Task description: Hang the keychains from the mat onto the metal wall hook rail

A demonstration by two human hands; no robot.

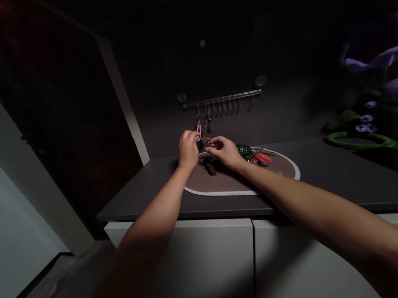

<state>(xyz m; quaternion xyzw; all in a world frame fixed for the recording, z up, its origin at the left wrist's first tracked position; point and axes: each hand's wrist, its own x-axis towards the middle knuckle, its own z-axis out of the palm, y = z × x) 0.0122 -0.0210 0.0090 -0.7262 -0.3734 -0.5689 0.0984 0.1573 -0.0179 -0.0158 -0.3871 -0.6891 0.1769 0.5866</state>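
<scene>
My left hand (188, 149) is closed in a pinch just below the hanging keys (206, 124), its fingertips by a pink piece among them. Close on its right, my right hand (225, 151) pinches with thumb and forefinger. Between the two sets of fingertips is a small dark item (204, 141), too dim to tell its kind. Under the hands, a dark brown strap-like piece (210, 167) lies on the brown oval mat (224, 185) with a white rim. Beside my right hand on that mat are a black key fob (244, 149) with green-lit marks and a red tag (262, 158) among more keys.
A clear rail (223, 98) with several hooks is fixed to the dark back wall by round suction cups. Purple flowers (393, 55) and a green ring (360, 142) stand at the right of the grey counter (130, 193). White cabinet doors (210, 259) are below.
</scene>
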